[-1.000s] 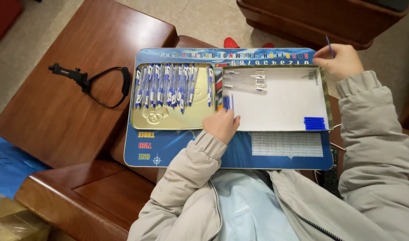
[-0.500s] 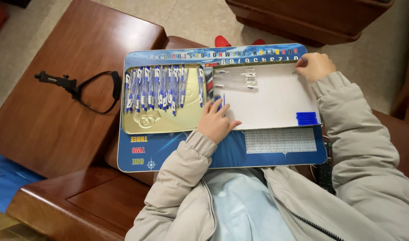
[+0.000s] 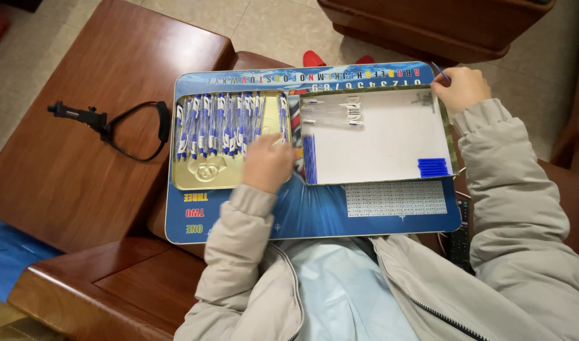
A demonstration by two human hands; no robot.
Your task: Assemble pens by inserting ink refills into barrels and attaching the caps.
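Note:
A blue board [image 3: 327,211] lies across my lap and carries two trays. The gold tray [image 3: 204,177] on the left holds several blue-and-white pens [image 3: 220,123] in a row. My left hand [image 3: 268,163] rests over the gold tray's right edge, fingers curled; what it grips is hidden. The white tray [image 3: 378,148] on the right holds a few clear pen barrels [image 3: 332,112], blue refills [image 3: 309,158] along its left wall and blue caps [image 3: 433,167] at its right. My right hand [image 3: 461,87] sits at the white tray's far right corner, pinching a thin blue refill [image 3: 440,72].
A black strap with a clamp mount [image 3: 109,123] lies on the wooden table [image 3: 81,189] to the left. A wooden armrest [image 3: 113,284] is at the near left. A black remote [image 3: 459,237] sits by my right side. Red shoes [image 3: 315,59] show beyond the board.
My left hand has shifted left from the white tray's near-left corner onto the gold tray's right edge. My right hand stays at the far right corner, the refill showing in it again.

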